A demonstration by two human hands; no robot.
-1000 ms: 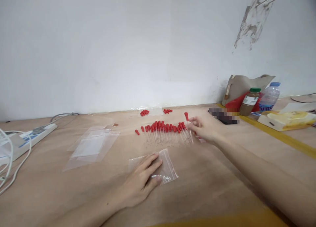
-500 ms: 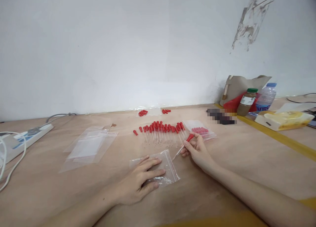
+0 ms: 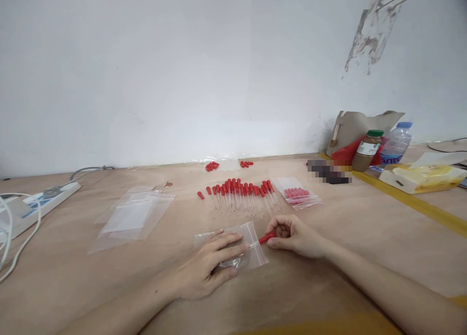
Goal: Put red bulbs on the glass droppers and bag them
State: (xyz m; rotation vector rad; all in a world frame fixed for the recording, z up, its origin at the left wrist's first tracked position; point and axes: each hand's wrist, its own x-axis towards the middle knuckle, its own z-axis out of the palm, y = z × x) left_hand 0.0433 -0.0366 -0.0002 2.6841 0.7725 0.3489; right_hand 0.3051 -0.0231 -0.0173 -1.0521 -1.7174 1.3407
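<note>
My left hand (image 3: 213, 259) lies flat on a clear zip-lock bag (image 3: 260, 258), fingers spread. The bag's zip end points right. My right hand (image 3: 292, 235) pinches a glass dropper by its red rubber bulb (image 3: 267, 238). The dropper's glass tube reaches the bag's mouth end; its tip is hard to make out near my left fingertips. Beyond both hands lies a row of several red-bulbed droppers (image 3: 239, 189), tubes pointing toward me. To their right a zip-lock bag with red bulbs (image 3: 297, 195) rests on the table.
Flat clear bags (image 3: 133, 216) lie at left, near a white power strip (image 3: 42, 206) with cables. Loose red bulbs (image 3: 211, 166) lie by the wall. At right stand a green-capped bottle (image 3: 367, 150), a water bottle (image 3: 397, 143), a beige bag (image 3: 357, 123) and a tissue pack (image 3: 419, 178).
My right hand has moved down and toward the bag, bringing the dropper from a slant beside it to lie low with its tube at the opening. My left hand stays on the bag.
</note>
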